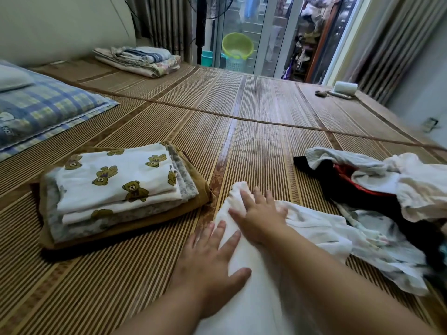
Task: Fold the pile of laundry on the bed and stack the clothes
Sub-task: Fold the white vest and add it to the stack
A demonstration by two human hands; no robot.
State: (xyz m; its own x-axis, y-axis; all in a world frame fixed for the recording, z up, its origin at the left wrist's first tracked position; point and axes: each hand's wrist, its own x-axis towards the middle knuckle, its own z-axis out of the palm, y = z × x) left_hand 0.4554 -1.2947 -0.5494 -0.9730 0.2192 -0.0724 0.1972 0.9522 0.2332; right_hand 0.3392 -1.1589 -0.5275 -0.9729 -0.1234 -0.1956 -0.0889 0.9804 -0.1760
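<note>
both bare arms are reaching forward. the left hand [212,259] is lying flat, palm down, fingers straight and spread, thumb pointing right. the right hand [262,215] is lying flat just ahead of it, fingers splayed, its forearm angling in from the lower right.

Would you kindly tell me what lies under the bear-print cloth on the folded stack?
Beneath the bear-print cloth lies a grey patterned cloth, then a brown cloth at the bottom, on the mat. Only their edges show; anything else between them is covered.
</note>
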